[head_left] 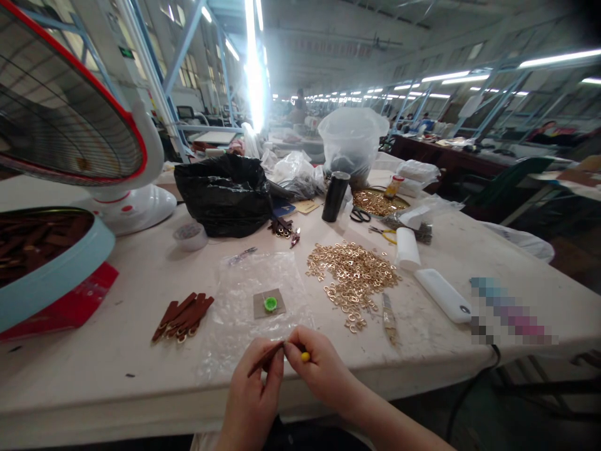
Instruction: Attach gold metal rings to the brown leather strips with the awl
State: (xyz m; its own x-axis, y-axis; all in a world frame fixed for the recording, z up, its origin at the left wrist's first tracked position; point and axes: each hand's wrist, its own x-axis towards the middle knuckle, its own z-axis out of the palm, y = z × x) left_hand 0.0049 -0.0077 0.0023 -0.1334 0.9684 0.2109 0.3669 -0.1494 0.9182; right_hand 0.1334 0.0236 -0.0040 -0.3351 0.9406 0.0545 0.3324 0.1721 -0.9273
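Near the table's front edge, my left hand [253,388] is closed around a brown leather strap [265,358]. My right hand [322,363] meets it at the strap's far end, fingers pinched on a thin tool whose yellow end [305,357] sticks out; its tip is hidden. Just beyond lies a clear plastic sheet [239,275] with a small grey square [261,309] on it, bearing a green cap-like dish [270,304]. To the left is a bunch of brown straps [185,316] with gold rings. A spread pile of gold metal rings [354,272] lies to the right.
A fan [136,207] and a blue-rimmed tub of brown strips [66,275] stand left. Farther back are a black plastic bag [223,197], a black cylinder [335,197], scissors [360,215] and a large translucent bucket [352,138]. A white rectangular device [442,294] lies right.
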